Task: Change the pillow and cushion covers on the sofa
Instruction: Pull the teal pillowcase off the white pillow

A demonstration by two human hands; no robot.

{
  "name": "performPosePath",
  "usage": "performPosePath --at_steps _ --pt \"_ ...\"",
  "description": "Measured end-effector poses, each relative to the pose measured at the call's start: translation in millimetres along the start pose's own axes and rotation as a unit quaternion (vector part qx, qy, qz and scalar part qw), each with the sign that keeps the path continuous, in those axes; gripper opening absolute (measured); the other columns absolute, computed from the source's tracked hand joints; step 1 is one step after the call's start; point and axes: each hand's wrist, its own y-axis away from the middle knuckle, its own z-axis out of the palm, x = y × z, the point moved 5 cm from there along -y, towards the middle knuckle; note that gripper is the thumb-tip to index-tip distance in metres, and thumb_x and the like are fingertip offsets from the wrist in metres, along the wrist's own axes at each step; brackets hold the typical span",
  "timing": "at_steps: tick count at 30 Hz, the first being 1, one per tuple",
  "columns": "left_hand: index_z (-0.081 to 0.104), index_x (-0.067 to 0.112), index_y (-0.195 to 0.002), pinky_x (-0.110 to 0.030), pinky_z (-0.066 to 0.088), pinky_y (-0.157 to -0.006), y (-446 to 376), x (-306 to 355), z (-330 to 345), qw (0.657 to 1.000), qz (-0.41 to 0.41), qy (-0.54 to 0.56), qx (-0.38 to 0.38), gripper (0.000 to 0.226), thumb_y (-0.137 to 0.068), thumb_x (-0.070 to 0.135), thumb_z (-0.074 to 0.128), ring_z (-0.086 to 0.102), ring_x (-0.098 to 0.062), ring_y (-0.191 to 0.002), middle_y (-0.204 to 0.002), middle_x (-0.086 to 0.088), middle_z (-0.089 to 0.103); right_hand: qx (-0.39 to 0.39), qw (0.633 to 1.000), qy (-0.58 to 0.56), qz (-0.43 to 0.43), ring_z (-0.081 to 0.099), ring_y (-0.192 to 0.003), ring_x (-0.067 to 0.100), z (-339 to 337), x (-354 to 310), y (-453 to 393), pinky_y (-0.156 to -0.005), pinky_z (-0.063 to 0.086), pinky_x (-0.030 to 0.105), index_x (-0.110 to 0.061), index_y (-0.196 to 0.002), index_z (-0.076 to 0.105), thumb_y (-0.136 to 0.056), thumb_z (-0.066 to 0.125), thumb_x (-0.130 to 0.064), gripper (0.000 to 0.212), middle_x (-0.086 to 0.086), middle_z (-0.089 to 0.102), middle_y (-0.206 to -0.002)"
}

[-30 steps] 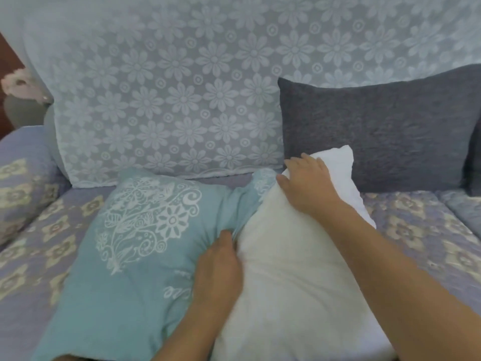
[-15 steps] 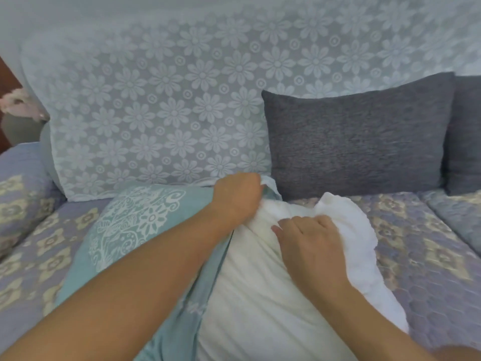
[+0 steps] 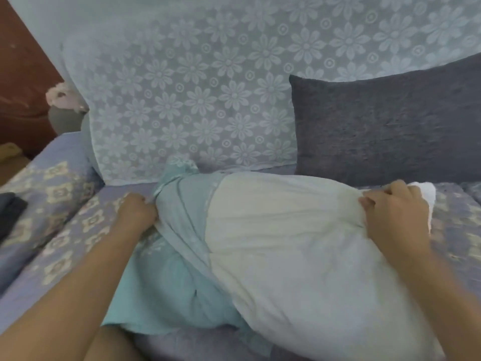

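Observation:
A white pillow [image 3: 299, 246] lies across the sofa seat, most of it bare. A teal cover [image 3: 171, 259] with a white print is bunched over its left end. My left hand [image 3: 136, 213] grips the bunched teal cover at its far left edge. My right hand [image 3: 393, 212] clutches the white pillow near its right corner. The two hands are far apart, with the pillow stretched between them.
A dark grey cushion [image 3: 385, 126] leans on the sofa back at the right. White floral lace [image 3: 197, 100] drapes the backrest. The seat [image 3: 78, 230] has a lilac patterned throw. A dark object [image 3: 10, 209] lies on the left armrest.
My left hand has dragged the teal cover leftward off the pillow, bunching it up. My right hand moved right to the pillow's far corner. More white pillow shows.

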Motion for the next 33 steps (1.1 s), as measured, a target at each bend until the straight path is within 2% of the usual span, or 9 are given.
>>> performPosePath --at_steps 3,8,12,16,20,25,28,30,33 --pt "0.042 0.016 -0.140 -0.036 0.045 -0.085 73.4 8.7 11.6 0.991 0.020 0.126 -0.038 0.053 -0.093 0.025 0.064 0.060 -0.029 -0.112 -0.114 -0.003 0.059 -0.036 0.998 -0.056 -0.020 0.047 -0.108 0.042 -8.2 -46.3 7.4 -0.094 0.042 0.052 -0.010 -0.119 0.071 -0.092 0.063 -0.013 0.028 0.018 0.058 -0.121" --pt "0.048 0.023 -0.117 -0.048 0.050 -0.082 192.8 7.0 58.0 0.987 0.150 0.003 0.049 0.039 -0.083 0.037 0.059 0.054 -0.030 -0.101 -0.107 -0.002 0.051 -0.175 0.953 -0.145 -0.200 0.051 -0.112 0.032 7.3 -156.1 84.6 -0.098 0.047 0.046 -0.018 -0.127 0.065 -0.091 0.066 -0.033 0.038 0.009 0.058 -0.125" --pt "0.044 0.026 -0.088 -0.045 0.049 -0.073 231.7 5.9 88.7 0.990 0.132 -0.022 0.040 0.035 -0.085 0.060 0.049 0.057 -0.027 -0.086 -0.086 0.004 0.052 -0.177 0.949 -0.037 -0.260 0.036 -0.139 0.038 19.0 -172.8 129.6 -0.115 0.023 0.056 -0.018 -0.147 0.046 -0.080 0.072 -0.049 0.079 0.016 0.042 -0.151" --pt "0.051 0.019 -0.087 -0.039 0.050 -0.062 223.9 1.4 98.8 0.984 0.157 -0.050 0.060 0.017 -0.085 0.034 0.058 0.059 -0.027 -0.077 -0.083 -0.002 0.055 -0.191 0.937 0.037 -0.289 0.020 -0.147 0.050 22.5 -143.9 160.4 -0.114 0.017 0.070 -0.017 -0.156 0.033 -0.048 0.095 -0.031 0.125 0.022 0.022 -0.162" --pt "0.050 0.016 -0.092 -0.040 0.048 -0.058 224.2 -1.7 99.8 0.978 0.189 -0.064 0.058 0.014 -0.081 0.009 0.056 0.059 -0.029 -0.078 -0.090 -0.006 0.054 -0.166 0.933 0.086 -0.307 0.027 -0.143 0.050 32.4 -140.7 159.5 -0.110 0.027 0.066 -0.017 -0.160 0.016 -0.078 0.064 -0.008 0.096 0.023 0.018 -0.163" --pt "0.056 0.006 -0.100 -0.048 0.050 -0.059 180.0 -51.6 43.1 0.964 0.190 -0.142 0.122 0.029 -0.074 -0.003 0.066 0.063 -0.044 -0.080 -0.093 -0.019 0.059 -0.011 0.960 0.126 -0.248 0.056 -0.078 0.037 17.0 -118.5 21.2 -0.064 0.045 0.045 -0.007 -0.116 0.060 -0.080 0.056 -0.002 0.036 0.018 0.060 -0.093" --pt "0.049 0.002 -0.095 -0.052 0.048 -0.061 79.0 -149.4 -15.8 0.980 0.020 -0.159 0.118 0.030 -0.074 -0.005 0.070 0.059 -0.048 -0.083 -0.090 -0.025 0.054 0.034 0.968 0.143 -0.205 0.052 -0.077 0.038 -12.9 -92.7 -47.0 -0.063 0.035 0.044 -0.003 -0.099 0.062 -0.081 0.051 -0.001 0.021 0.020 0.056 -0.085" --pt "0.048 -0.006 -0.096 -0.054 0.049 -0.068 16.4 -222.5 -29.6 0.987 -0.152 -0.021 0.049 0.029 -0.078 -0.003 0.071 0.060 -0.053 -0.087 -0.091 -0.033 0.054 0.023 0.962 0.156 -0.223 0.051 -0.078 0.038 -21.3 -91.9 -46.3 -0.065 0.034 0.044 -0.004 -0.102 0.065 -0.080 0.047 -0.005 0.029 0.019 0.056 -0.086" --pt "0.056 -0.011 -0.125 -0.046 0.049 -0.088 -12.5 -222.0 -38.0 0.982 -0.190 -0.004 0.013 0.039 -0.089 0.003 0.066 0.060 -0.046 -0.111 -0.121 -0.035 0.059 -0.146 0.938 0.177 -0.258 0.055 -0.081 0.035 2.0 -99.2 22.3 -0.069 0.045 0.044 -0.011 -0.101 0.068 -0.068 0.064 -0.007 0.033 0.011 0.060 -0.090"
